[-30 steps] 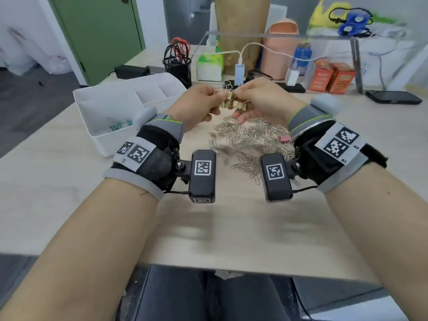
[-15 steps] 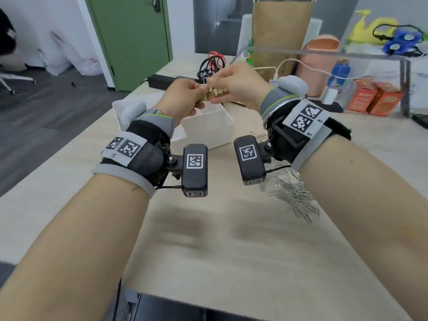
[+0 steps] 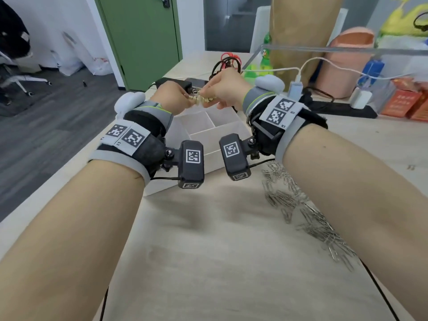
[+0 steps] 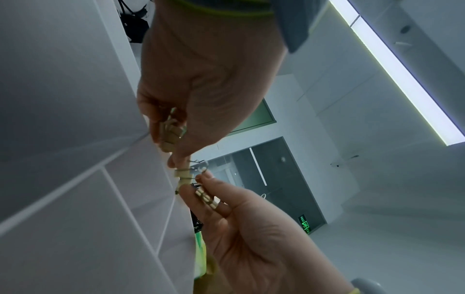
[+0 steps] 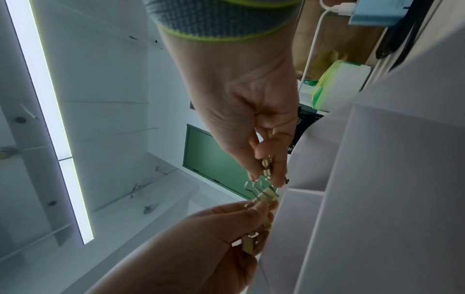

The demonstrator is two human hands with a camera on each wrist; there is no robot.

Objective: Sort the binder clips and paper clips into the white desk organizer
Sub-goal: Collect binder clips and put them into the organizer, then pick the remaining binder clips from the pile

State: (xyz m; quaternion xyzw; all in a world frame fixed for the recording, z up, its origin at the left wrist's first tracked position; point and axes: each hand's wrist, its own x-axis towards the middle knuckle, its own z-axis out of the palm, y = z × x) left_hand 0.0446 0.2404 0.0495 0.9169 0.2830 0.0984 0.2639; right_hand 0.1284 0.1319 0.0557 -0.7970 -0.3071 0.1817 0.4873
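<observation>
A bunch of gold binder clips (image 3: 201,100) hangs between both hands above the white desk organizer (image 3: 220,133). My left hand (image 3: 190,101) pinches one end of the bunch and my right hand (image 3: 212,98) pinches the other. In the left wrist view, clips (image 4: 171,133) sit in the left hand's (image 4: 176,157) curled fingers, and more clips (image 4: 206,197) lie in the right hand's fingers. In the right wrist view the right hand (image 5: 266,179) pinches wire handles, with a clip (image 5: 265,196) just below. The organizer's far compartments beneath the hands look bare. Silver paper clips (image 3: 301,205) lie heaped under my right forearm.
Behind the organizer stand a black mesh pen cup (image 3: 225,66) with cables, a black power strip (image 3: 335,107), a white charging cable (image 3: 324,62), orange boxes (image 3: 403,103) and a pink container (image 3: 345,66). The desk's left edge (image 3: 69,167) drops to a dark floor.
Both hands have carried the bunch of binder clips left, from above the paper clip pile to above the organizer. The head view has swung left with them.
</observation>
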